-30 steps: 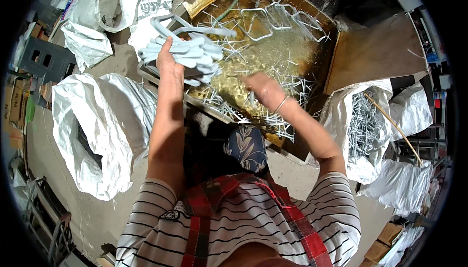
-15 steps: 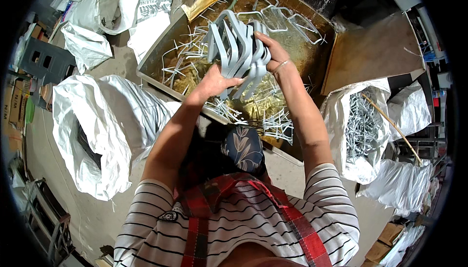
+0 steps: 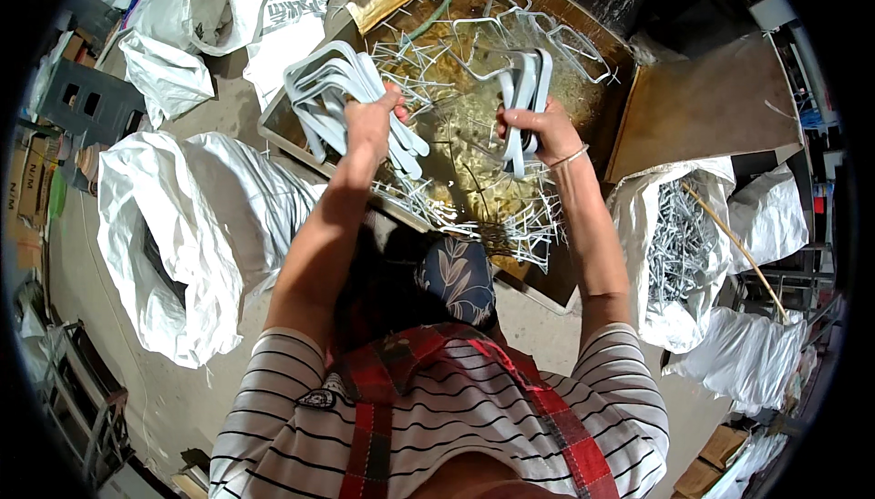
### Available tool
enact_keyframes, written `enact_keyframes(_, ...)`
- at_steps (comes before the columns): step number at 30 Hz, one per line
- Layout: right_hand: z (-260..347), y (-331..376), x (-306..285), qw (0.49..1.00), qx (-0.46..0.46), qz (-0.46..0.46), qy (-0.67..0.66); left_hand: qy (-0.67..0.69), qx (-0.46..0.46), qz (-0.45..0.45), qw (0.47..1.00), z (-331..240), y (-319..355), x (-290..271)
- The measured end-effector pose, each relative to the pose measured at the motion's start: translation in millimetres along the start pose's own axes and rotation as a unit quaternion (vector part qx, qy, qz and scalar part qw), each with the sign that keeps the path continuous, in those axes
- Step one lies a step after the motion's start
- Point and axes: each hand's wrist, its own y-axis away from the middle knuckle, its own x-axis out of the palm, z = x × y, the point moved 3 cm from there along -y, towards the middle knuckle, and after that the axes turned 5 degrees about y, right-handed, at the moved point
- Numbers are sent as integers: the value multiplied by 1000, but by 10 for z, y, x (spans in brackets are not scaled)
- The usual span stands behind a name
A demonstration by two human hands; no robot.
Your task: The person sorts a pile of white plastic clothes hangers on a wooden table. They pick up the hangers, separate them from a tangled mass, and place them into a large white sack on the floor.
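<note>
My left hand (image 3: 369,130) is closed around a thick stack of grey plastic frames (image 3: 333,80), held over the left side of a metal basin (image 3: 278,127). My right hand (image 3: 544,130) grips a thinner bundle of similar grey frames (image 3: 529,80), upright above the middle of the basin. The two bundles are apart. Below them, yellowish water fills the basin, with thin white plastic sprues (image 3: 533,226) scattered in it. More loose frames (image 3: 583,52) lie in the water at the far right.
A white woven sack (image 3: 173,253) stands at left. Another sack (image 3: 679,226), at right, holds grey sprues and a thin stick (image 3: 734,235). A brown board (image 3: 711,102) adjoins the basin's right side. A hose (image 3: 447,11) dips in at the back. A dark plastic stool (image 3: 87,102) is far left.
One large bunch of grey frames held between both hands has been split in two. My left hand has moved left with the larger part; my right hand has come slightly right and nearer with the rest.
</note>
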Motion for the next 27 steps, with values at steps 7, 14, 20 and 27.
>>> enact_keyframes(7,-231,209,547,831,-30,321,453,207,-206,212,933,-43,218,205)
enact_keyframes(14,-380,270,600,821,29,341,457,198,-209,229,930,26,130,154)
enact_keyframes(20,-136,-33,202,952,-98,184,222,121,-172,199,957,-36,74,-41)
enact_keyframes(27,-867,-517,253,984,158,81,-19,269,-204,273,901,-209,472,198)
